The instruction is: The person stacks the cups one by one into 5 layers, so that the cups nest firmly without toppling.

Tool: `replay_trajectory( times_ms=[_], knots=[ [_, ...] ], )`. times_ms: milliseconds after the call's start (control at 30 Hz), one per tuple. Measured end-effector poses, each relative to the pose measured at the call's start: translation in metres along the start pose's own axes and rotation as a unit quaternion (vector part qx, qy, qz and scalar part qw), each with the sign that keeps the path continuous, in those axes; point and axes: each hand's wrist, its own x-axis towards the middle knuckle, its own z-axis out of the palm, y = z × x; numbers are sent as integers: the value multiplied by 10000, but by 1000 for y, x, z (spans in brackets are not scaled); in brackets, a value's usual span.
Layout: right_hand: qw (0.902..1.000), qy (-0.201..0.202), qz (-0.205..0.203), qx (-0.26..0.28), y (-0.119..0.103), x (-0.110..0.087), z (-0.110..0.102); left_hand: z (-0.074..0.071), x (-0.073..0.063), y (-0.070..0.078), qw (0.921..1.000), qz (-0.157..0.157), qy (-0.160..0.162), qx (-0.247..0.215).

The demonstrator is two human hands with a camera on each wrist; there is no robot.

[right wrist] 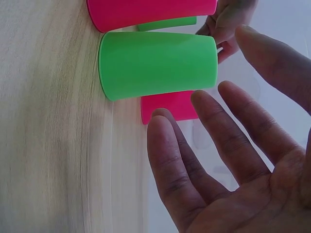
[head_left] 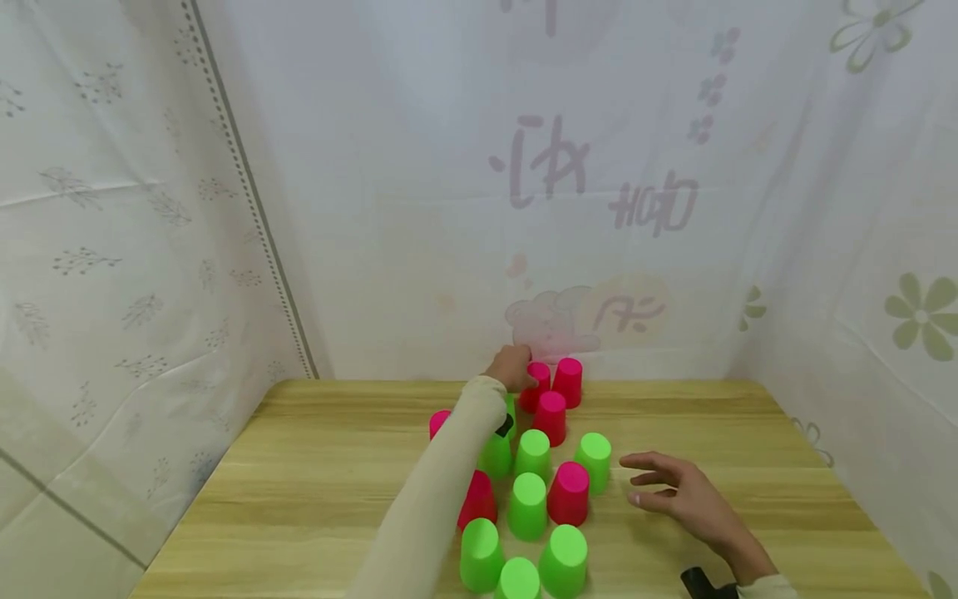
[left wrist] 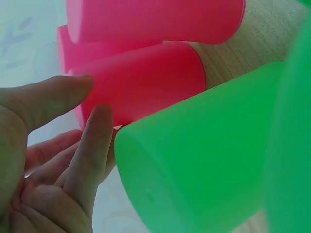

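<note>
Pink and green plastic cups stand upside down in a cluster on the wooden table. At the back, my left hand (head_left: 511,368) is beside a pink cup (head_left: 537,398). In the left wrist view, the thumb and forefinger of the left hand (left wrist: 63,150) are apart at the narrow end of a pink cup (left wrist: 146,85); contact cannot be told. A green cup (left wrist: 204,150) stands close by those fingers. My right hand (head_left: 692,503) hovers right of a green cup (head_left: 595,460), its fingers spread and holding nothing. The right wrist view shows this green cup (right wrist: 158,65) beyond the fingertips.
Two more pink cups, one at the back (head_left: 569,383) and one in front of it (head_left: 550,418), stand near the left hand. Several green cups fill the front, including one (head_left: 564,561) near the lower edge. A printed curtain (head_left: 419,249) hangs behind the table (head_left: 322,466).
</note>
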Motion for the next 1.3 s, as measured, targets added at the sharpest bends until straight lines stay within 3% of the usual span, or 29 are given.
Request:
replay_trajectory(
  times_ms=[133, 333, 567, 800, 900, 1000, 1300],
  knots=[
    [10000, 40, -25, -49, 1, -1, -1, -5, -2, -4, 10000, 64, -32, -7],
    [10000, -1, -35, -67, 2, -3, -2, -20, -11, -20, 9991, 402, -87, 102],
    [9999, 14, -91, -78, 2, -4, 0, -48, -41, -40, 9978, 621, -168, -176],
    [9999, -38, -129, -43, 2, -1, 0, -63, -73, -62, 9939, 994, -54, -473],
    [9999, -51, -161, -32, 1, 0, 0, -66, -86, -71, 9924, 1086, -17, -580],
    [9998, 21, -181, -84, 0, 0, 1, -66, -99, -78, 9924, 983, 4, -734],
    [9960, 844, -39, -275, -7, 5, 10, -47, -129, -102, 9907, 601, 8, -1222]
  ],
)
